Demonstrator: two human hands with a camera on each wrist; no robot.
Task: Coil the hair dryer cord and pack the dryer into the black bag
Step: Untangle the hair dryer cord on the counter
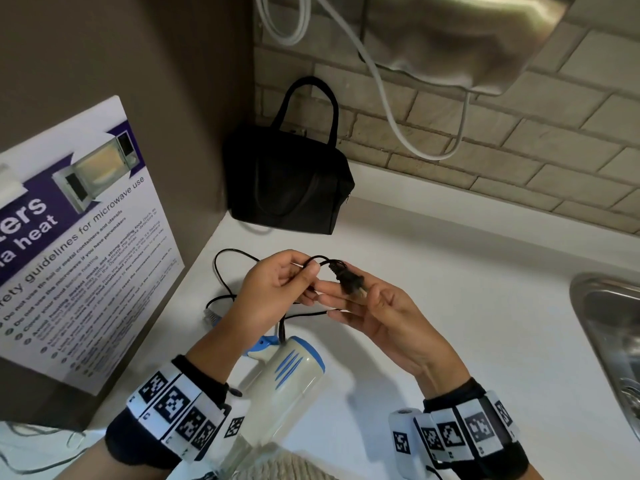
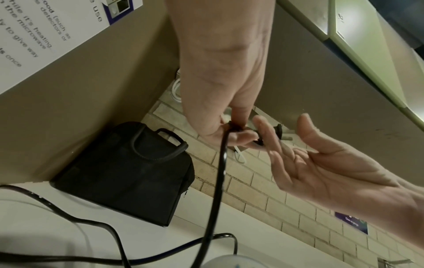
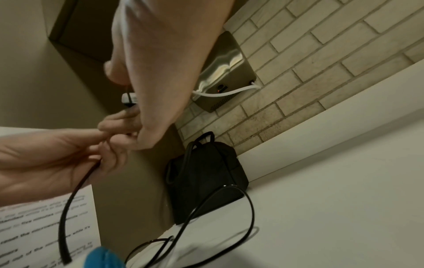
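The white and blue hair dryer lies on the white counter below my hands. Its black cord loops over the counter and rises to my left hand, which pinches it just behind the black plug. My right hand is palm up with straight fingers, and the plug lies against them. In the left wrist view the cord hangs from the pinching left hand, and the right thumb stands apart from the fingers. The black bag stands zipped in the back corner, handles up.
A steel sink is set in the counter at the right. A microwave poster hangs on the brown panel to the left. A steel wall unit with a white cable hangs above the bag on the brick wall.
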